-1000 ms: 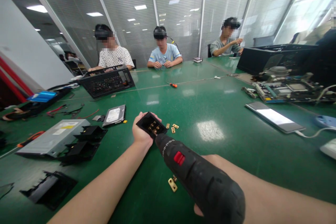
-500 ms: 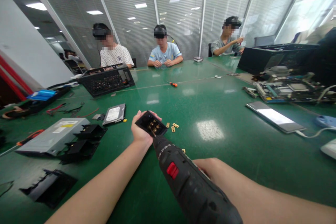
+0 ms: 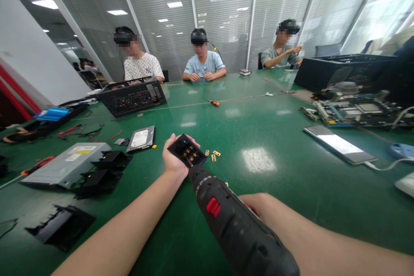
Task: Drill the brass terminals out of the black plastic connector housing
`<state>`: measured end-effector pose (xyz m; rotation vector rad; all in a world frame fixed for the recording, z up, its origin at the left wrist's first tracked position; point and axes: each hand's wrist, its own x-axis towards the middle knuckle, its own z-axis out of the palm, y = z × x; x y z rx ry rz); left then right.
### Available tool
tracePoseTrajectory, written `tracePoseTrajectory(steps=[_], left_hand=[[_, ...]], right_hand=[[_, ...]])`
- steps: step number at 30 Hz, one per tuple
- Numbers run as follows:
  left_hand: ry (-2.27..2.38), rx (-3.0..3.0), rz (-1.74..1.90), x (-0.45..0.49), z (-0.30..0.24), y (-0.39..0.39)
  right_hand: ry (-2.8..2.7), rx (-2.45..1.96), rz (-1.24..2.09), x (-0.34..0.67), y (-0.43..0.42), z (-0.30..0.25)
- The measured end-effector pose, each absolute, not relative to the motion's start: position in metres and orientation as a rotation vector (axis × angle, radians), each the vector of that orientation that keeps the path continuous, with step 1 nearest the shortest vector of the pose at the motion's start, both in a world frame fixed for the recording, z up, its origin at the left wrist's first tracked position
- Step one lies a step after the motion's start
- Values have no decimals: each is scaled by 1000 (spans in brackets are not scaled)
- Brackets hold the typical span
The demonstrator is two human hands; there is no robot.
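Left fingers (image 3: 194, 140) cradle a black rectangular block (image 3: 186, 149); right fingers (image 3: 249, 200) grip a matte drill (image 3: 230, 228).

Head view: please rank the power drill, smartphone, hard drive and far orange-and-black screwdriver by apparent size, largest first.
1. Power drill, its nearness to the camera helping
2. Smartphone
3. Hard drive
4. Orange-and-black screwdriver

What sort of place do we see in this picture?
Probably an electronics workroom: a hard drive and a circuit board are on the green table, and the right hand holds a power drill.
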<state>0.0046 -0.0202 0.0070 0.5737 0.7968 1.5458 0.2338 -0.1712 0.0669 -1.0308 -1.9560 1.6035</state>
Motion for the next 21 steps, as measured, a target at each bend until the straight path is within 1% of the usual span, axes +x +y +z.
tracePoseTrajectory(steps=[12,21], left_hand=[[821,561,1557,4,5,-19],[850,637,1574,5,4,-20]], right_hand=[[-1954,-1066,1558,235,-173,64],[-1978,-1001,1624,232,-169,55]])
